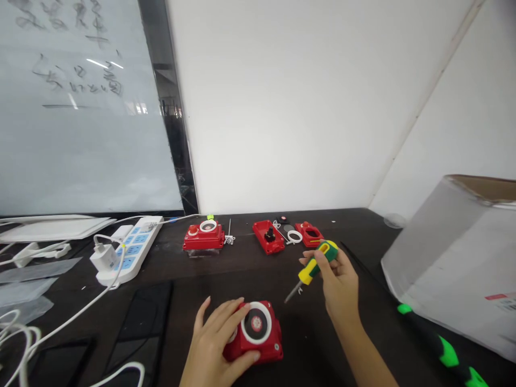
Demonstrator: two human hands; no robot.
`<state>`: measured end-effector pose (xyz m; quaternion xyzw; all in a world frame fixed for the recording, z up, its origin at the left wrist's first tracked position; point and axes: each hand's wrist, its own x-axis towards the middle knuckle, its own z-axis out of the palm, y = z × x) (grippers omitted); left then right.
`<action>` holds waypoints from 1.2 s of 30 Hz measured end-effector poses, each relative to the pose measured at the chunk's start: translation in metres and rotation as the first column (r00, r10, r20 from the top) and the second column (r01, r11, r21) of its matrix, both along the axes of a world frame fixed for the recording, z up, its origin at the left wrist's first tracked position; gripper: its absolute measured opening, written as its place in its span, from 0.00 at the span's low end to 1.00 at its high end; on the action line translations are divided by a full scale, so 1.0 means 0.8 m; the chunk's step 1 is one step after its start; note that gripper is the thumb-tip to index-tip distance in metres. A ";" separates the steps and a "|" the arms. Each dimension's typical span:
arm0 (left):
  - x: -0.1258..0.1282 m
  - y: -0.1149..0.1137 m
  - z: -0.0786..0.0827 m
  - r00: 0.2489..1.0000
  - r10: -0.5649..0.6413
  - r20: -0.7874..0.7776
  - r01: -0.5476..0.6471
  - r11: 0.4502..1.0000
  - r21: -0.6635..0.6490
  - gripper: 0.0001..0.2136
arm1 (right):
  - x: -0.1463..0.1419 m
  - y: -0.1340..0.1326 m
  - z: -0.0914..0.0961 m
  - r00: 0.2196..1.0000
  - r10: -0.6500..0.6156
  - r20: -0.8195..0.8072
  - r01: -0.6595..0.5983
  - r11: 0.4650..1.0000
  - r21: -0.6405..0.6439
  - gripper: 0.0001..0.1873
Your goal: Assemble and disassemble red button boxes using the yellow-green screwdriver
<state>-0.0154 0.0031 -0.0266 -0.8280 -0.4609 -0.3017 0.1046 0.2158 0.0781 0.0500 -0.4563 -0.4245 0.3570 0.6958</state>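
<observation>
My left hand (213,336) grips a red button box (269,344) from its left side, with the fingers over its top. The box's white-ringed round face (256,322) points up and toward me. My right hand (336,282) holds a screwdriver (317,263) with a yellow and green handle in the air, its metal tip pointing down and left. Farther back lie a second red box (203,237), an open red housing (268,237), a red cover (308,234) and a white ring (294,237).
A white power strip (129,250) with a plugged-in charger (104,257) and white cables lies on the dark table (169,269) to the left. A plastic-wrapped carton (451,263) stands at the right, with a green and black tool (441,352) in front of it. A whiteboard (80,134) stands behind.
</observation>
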 end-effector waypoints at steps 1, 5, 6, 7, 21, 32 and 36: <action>0.000 0.000 0.002 1.000 -0.013 0.015 0.012 1.000 0.012 0.26 | -0.002 -0.001 -0.002 1.000 -0.009 -0.009 0.009 1.000 0.001 0.17; 0.003 0.002 0.005 0.994 -0.035 0.101 0.035 0.999 0.002 0.34 | -0.012 -0.009 -0.003 1.000 0.003 0.019 -0.005 0.997 0.083 0.17; 0.004 0.002 0.004 0.992 -0.023 0.127 0.026 0.999 -0.022 0.37 | -0.013 -0.012 -0.002 0.999 0.012 0.037 -0.016 0.994 0.104 0.17; 0.005 0.002 0.002 0.989 -0.007 0.149 0.015 0.998 -0.053 0.39 | -0.015 -0.015 -0.001 0.998 0.023 0.052 -0.029 0.993 0.115 0.17; 0.017 -0.007 0.013 0.971 0.124 0.204 -0.062 0.957 -0.284 0.33 | -0.029 -0.049 0.015 0.923 -0.005 0.384 -0.057 0.987 0.150 0.19; 0.015 -0.006 0.005 0.970 0.092 0.224 -0.029 0.962 -0.270 0.36 | -0.034 -0.077 0.026 0.844 0.116 0.523 -0.240 0.954 0.177 0.22; 0.016 -0.005 0.007 0.963 0.108 0.248 -0.030 0.954 -0.298 0.38 | -0.043 -0.075 0.026 0.887 0.076 0.455 -0.164 0.974 0.157 0.20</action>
